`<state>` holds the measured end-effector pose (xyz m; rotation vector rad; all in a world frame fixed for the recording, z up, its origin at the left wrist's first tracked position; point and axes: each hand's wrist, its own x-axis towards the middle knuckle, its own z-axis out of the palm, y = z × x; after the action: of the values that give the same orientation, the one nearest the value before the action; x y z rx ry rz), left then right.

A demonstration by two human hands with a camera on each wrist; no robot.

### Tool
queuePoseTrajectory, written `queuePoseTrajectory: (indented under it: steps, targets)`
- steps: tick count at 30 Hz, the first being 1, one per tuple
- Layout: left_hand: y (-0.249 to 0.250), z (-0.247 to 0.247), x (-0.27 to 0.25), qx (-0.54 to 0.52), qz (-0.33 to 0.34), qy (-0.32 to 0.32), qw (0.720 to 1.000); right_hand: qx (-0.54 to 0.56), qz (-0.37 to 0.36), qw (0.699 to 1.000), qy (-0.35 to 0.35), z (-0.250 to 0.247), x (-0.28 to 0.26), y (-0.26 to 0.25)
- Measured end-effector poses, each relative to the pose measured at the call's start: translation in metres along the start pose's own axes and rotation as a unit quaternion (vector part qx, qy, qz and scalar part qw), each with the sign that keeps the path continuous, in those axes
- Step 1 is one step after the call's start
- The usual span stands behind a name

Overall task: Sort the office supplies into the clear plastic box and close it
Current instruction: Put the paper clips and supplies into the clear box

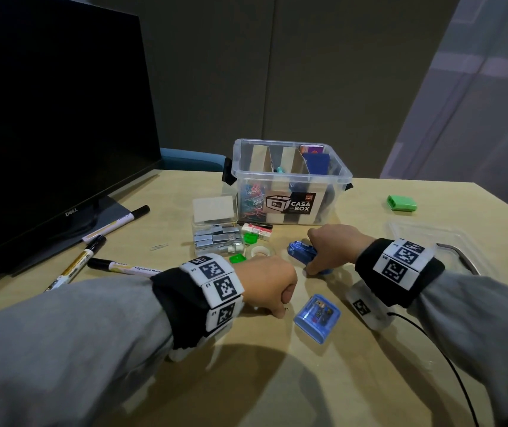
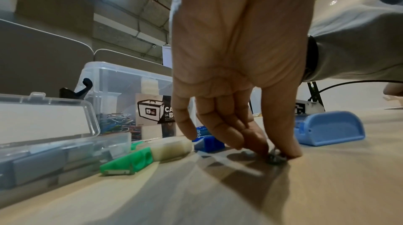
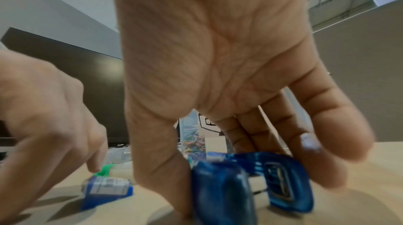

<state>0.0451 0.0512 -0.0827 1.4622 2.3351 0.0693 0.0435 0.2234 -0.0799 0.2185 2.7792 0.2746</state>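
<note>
Hands (image 1: 334, 246) low — blue stapler (image 1: 300, 252) gripped.

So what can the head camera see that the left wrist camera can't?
Only the head view shows the black markers, the monitor, the green sharpener far right and the box's lid lying on the table.

Only the left wrist view shows the left hand pinching a small metal clip.

Both show the clear plastic box, still open, and the staple case.
</note>
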Motion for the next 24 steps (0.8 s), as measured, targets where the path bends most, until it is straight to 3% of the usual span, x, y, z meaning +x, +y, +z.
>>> queuePoseTrajectory:
  steps: [7, 15, 17, 20, 22, 24]
  targets:
    - [-0.003, 0.003, 0.005, -0.039, -0.018, -0.035, 0.998, -0.011, -0.003, 1.000, 0.000, -0.001, -0.003, -0.001]
    - [-0.005, 0.005, 0.002, 0.032, 0.004, -0.059, 0.998, -0.015, -0.003, 1.000, -0.010, -0.002, -0.001, -0.004]
    - [-0.007, -0.002, 0.001, 0.013, 0.013, -0.019, 1.000, -0.016, -0.012, 1.000, -0.018, -0.004, -0.001, -0.001]
    - [-0.016, -0.027, -0.002, -0.062, -0.001, 0.098, 0.993, -0.003, -0.027, 0.999, -0.025, -0.015, -0.001, 0.007]
    - [-0.028, -0.048, -0.004, -0.117, -0.032, 0.201, 0.972, 0.027, -0.045, 0.998, 0.045, -0.028, -0.004, 0.012]
    - [-0.042, -0.068, -0.006, -0.176, -0.065, 0.299, 0.936, 0.099, -0.094, 0.973, 0.188, -0.042, -0.006, 0.014]
